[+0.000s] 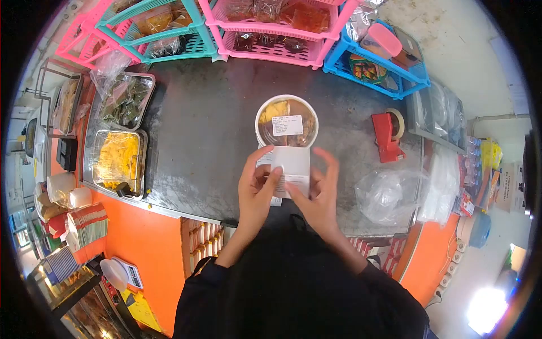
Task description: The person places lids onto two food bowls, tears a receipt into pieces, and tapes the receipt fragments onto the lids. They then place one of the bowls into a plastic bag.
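Note:
Between my two hands is a white paper slip (292, 160), pinched at its lower part, with faint print near the bottom. My left hand (259, 179) grips its left side with thumb and fingers. On the right side, my right hand (317, 191) has its thumb on the paper, while the index finger stretches upward. Just beyond the slip stands a round white bowl (314, 129) with a clear lid, showing yellow and brown food. A printed label (287, 125) sits on the lid. Another paper lies partly hidden under my hands.
A red tape dispenser (387, 139) and a clear plastic bag (385, 198) are to the right. At left stand a tray of yellow food (118, 157) and a tray of green leaves (129, 101). Pink (271, 55), teal and blue racks (361, 80) line the back of the dark tabletop (192, 135).

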A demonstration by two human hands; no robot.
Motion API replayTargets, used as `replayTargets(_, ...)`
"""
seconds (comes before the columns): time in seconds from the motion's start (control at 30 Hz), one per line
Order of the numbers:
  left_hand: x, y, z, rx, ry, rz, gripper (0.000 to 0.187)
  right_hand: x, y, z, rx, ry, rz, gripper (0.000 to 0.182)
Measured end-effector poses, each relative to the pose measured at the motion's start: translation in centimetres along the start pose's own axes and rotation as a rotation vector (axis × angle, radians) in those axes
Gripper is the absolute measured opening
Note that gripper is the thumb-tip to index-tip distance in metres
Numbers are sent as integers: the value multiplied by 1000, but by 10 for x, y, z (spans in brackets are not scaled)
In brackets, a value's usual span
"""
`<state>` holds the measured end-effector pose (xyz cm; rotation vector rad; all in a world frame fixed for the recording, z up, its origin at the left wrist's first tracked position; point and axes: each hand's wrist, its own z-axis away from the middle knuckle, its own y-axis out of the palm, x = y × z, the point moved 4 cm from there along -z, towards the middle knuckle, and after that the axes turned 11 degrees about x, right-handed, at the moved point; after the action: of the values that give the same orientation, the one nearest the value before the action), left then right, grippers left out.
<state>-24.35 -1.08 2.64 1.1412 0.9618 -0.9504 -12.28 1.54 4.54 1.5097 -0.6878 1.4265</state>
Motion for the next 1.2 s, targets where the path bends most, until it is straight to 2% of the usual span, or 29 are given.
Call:
replayTargets(0.03, -6, 3, 5, 3, 4, -2, 41, 1, -1, 2, -1, -5, 0, 40)
replayTargets(0.1, -12, 7, 14, -6, -110, 118, 48, 23, -5, 8, -224, -380, 618, 35)
replayTargets(0.13, -14, 7, 17, -6, -106, 116, 48, 26, -7, 13, -223, -384, 617, 35)
replayTargets(0.2, -16, 8, 21, 30, -121, 121, 55, 38, 0, 22, -125, -544, 1204, 25)
replayTargets(0.33, -13, 10, 27, 29, -13, 207, 61, 39, -2, 29, -85, -567, 1342, 17)
replayTargets(0.4, -4, 9, 31, 61, -119, 152, 63, 35, -4, 34, -15, -615, 1373, 20)
replayTargets(0.53, 3, 9, 36, 49, -129, 170, 62, 32, -3, 39, 56, -639, 1402, 18)
replayTargets(0.6, 3, 6, 40, 66, -193, 140, 56, 31, -1, 38, 184, -621, 1279, 16)
replayTargets(0.63, 4, 3, 43, 66, -193, 140, 56, 32, -2, 37, 183, -622, 1279, 16)
replayTargets(0.7, 9, -10, 49, 34, -185, 168, 38, 35, -9, 32, 331, -509, 777, 13)
replayTargets(0.73, 18, -24, 51, 34, -185, 167, 38, 33, -11, 31, 330, -510, 777, 13)
replayTargets(0.8, 35, -73, 52, -201, -105, -282, 24, 15, -37, 23, 126, -346, -133, 18)
replayTargets(0.83, 41, -87, 50, -200, -106, -283, 24, 10, -53, 17, 82, -355, -240, 20)
replayTargets(0.9, 37, -110, 44, -432, -21, -1017, 24, 1, -76, -7, 40, -367, -349, 21)
replayTargets(0.93, 42, -111, 31, -433, -21, -1020, 24, -8, -87, -20, -112, -310, -499, 20)
replayTargets(0.97, 46, -106, 11, -386, 94, -830, 24, -19, -96, -33, -266, -250, -646, 18)
replayTargets(1.0, 49, -101, -11, -335, 206, -637, 25, -28, -99, -52, -267, -251, -646, 18)
replayTargets(1.1, 71, -86, -77, -174, 202, -303, 41, -68, -104, -99, -260, -276, -585, 19)
replayTargets(1.13, 84, -81, -93, -112, 197, -228, 47, -85, -105, -111, -227, -224, -537, 20)
replayTargets(1.17, 88, -75, -101, -106, 200, -226, 47, -89, -101, -120, -196, -175, -489, 21)
replayTargets(1.2, 95, -66, -110, -18, 120, -159, 48, -93, -100, -124, -198, -178, -487, 21)
